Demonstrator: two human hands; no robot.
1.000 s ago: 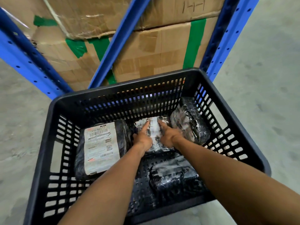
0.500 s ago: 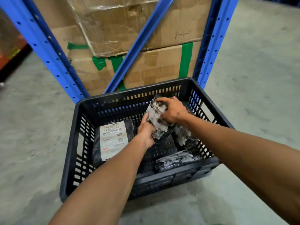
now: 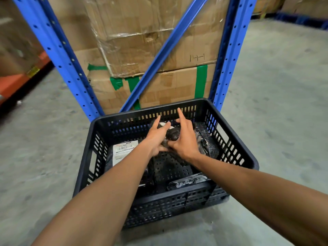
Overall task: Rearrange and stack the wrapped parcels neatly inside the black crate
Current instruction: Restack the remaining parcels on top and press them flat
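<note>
Crate: I see the black crate (image 3: 230, 144) on the concrete floor (image 3: 275, 96), against the blue rack (image 3: 229, 55) stacked with cardboard boxes (image 3: 142, 41).
Held parcel: a dark wrapped parcel (image 3: 172, 134) sits above the crate's middle, between both hands.
Left hand (image 3: 157, 137): fingers spread, palm pressed to the parcel.
Right hand (image 3: 186, 139): fingers splayed, cupping it.
Other parcels: labelled parcel (image 3: 122, 153) by the crate's left wall; another parcel (image 3: 208, 144) by its right wall; a third parcel (image 3: 186, 181) at its near wall.
</note>
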